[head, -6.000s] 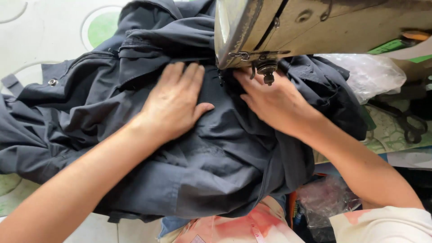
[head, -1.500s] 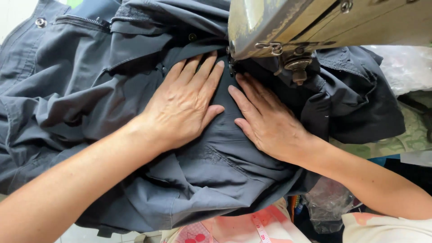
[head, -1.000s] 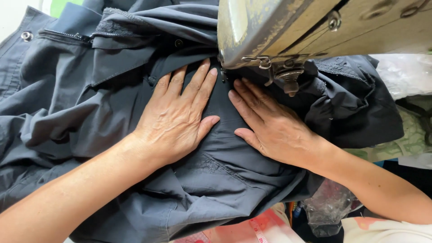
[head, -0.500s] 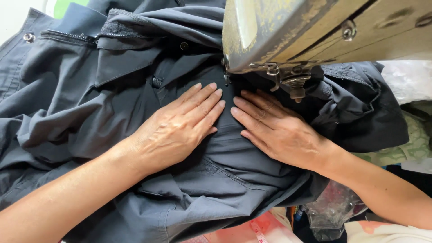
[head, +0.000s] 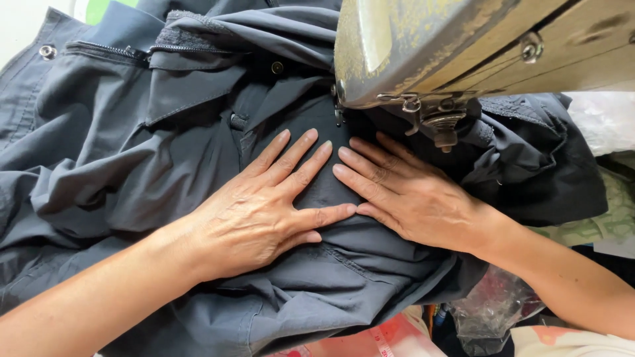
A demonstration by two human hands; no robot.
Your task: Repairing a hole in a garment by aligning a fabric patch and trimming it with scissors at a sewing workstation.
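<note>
A dark grey garment [head: 152, 158] with a zip, snaps and a button lies bunched over the work surface under the head of an old beige sewing machine [head: 463, 46]. My left hand [head: 264, 208] lies flat on the cloth, fingers spread and pointing toward the machine's presser foot [head: 442, 125]. My right hand [head: 410, 195] rests flat beside it, fingertips nearly touching those of the left, just below the machine head. Both palms press the fabric down; neither grips anything.
A crinkled clear plastic bag [head: 493, 307] and red-patterned cloth [head: 370, 340] sit at the near edge. White plastic [head: 605, 119] and a pale green patterned surface [head: 605, 218] lie at the right. A metal snap [head: 47, 51] shows on the garment's far left.
Over the last seconds both hands slid the fabric and drew closer together in front of the machine head; the left hand turned so its fingers angle more to the right.
</note>
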